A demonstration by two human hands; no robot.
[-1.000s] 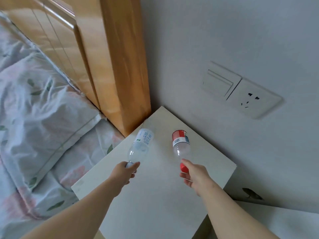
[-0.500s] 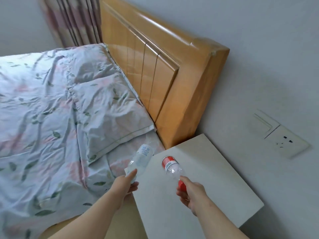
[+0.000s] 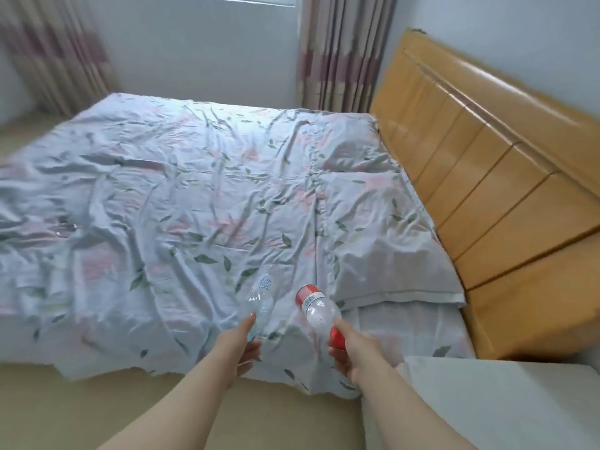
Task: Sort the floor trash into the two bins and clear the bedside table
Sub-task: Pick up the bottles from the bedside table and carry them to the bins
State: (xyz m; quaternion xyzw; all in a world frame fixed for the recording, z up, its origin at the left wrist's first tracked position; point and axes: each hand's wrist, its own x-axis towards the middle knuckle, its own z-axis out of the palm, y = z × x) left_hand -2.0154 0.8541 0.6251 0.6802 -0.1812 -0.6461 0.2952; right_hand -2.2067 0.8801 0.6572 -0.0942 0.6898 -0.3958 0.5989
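Note:
My left hand [image 3: 242,347] grips the neck end of a clear plastic bottle [image 3: 261,298] with blue print, its base pointing away from me. In my right hand [image 3: 352,350] is a second clear bottle [image 3: 316,308] with a red and white label, held by its red cap end. Both bottles hang in the air over the near edge of the bed. The white bedside table [image 3: 487,401] is at the lower right, beside my right forearm, and the part of its top that shows is bare. No bins are in view.
A bed with a floral sheet [image 3: 162,206] and a pillow [image 3: 383,241] fills the middle. The orange wooden headboard [image 3: 487,177] runs along the right. Striped curtains [image 3: 337,53] hang at the back wall. Beige floor [image 3: 81,407] lies at the lower left.
Both bottles have been lifted off the bedside table and carried left over the bed. My view has swung left from the wall and table to the whole bed.

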